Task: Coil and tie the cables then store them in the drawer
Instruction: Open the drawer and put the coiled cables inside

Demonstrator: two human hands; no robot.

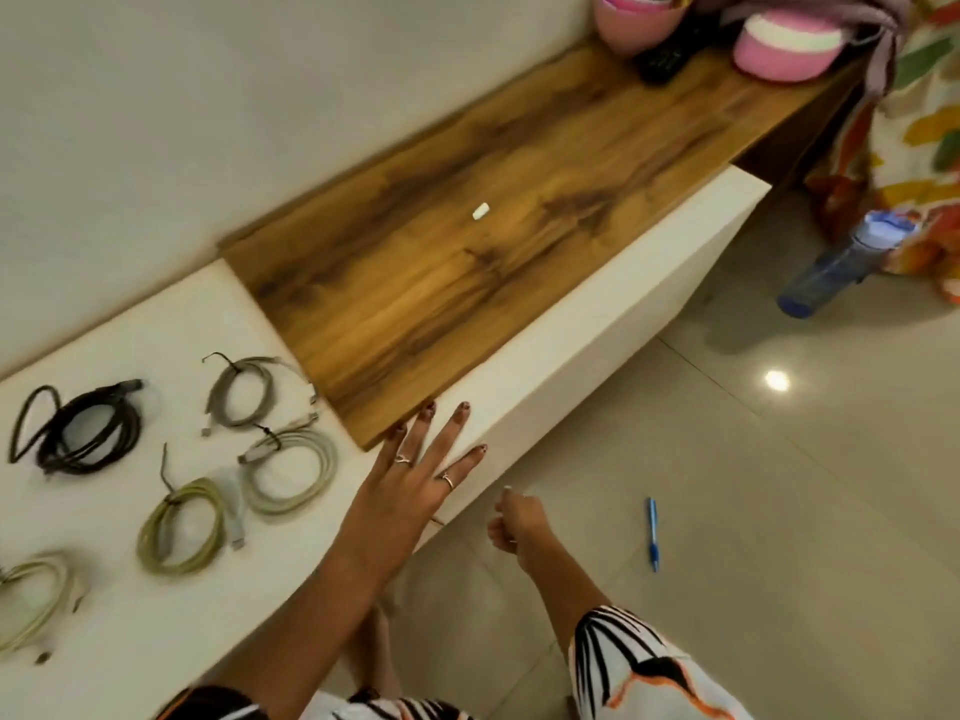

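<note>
Several coiled, tied cables lie on the white cabinet top [130, 345]: a black coil [78, 433], a grey coil [244, 392], a pale coil [291, 470], a yellow-green coil [182, 527] and another pale coil [31, 600] at the left edge. My left hand [415, 475] lies flat with spread fingers on the cabinet top, its fingertips at the corner of the wooden board [467, 262]. My right hand [514, 527] is curled in a fist just in front of the cabinet's white front face [597, 324]; I see nothing in it. No open drawer shows.
A small white piece [480, 210] lies on the wooden board. Pink containers [784, 44] and a black remote [662, 62] sit at its far end. On the tiled floor are a blue pen [653, 532] and a blue water bottle [841, 262], beside patterned fabric [914, 148].
</note>
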